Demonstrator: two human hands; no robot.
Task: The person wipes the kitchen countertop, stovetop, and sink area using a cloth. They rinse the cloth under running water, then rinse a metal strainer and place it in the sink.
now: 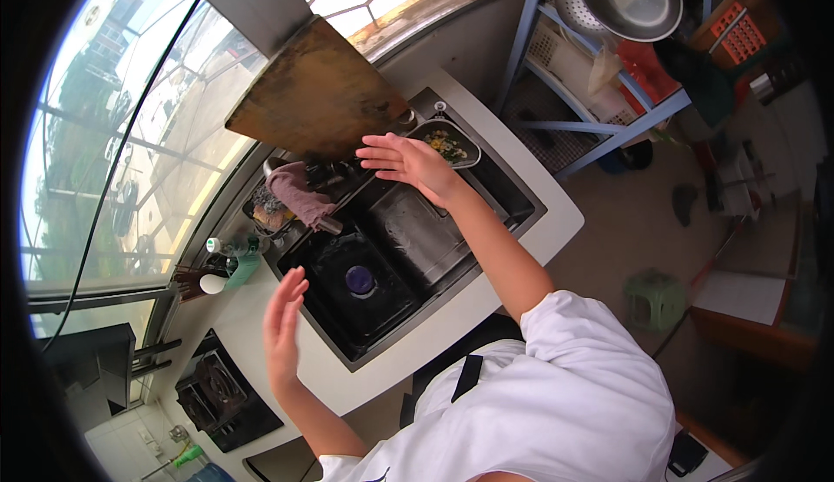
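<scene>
My left hand is raised over the counter beside the black sink's left end, holding nothing, fingers slightly apart. My right hand, also bare, hovers over the sink's far side with its fingers spread. Below, the black sink has a purple drain cover in its left basin. A metal plate or tray covers part of the right side. Just beyond my right hand, a metal basket holds yellow and green scraps. A mauve cloth hangs over the faucet, near scrubbing pads.
A large stained board stands behind the sink. Bottles and chopsticks are by the window. A gas stove sits at the lower left. On the right are a blue rack with pans and a green stool.
</scene>
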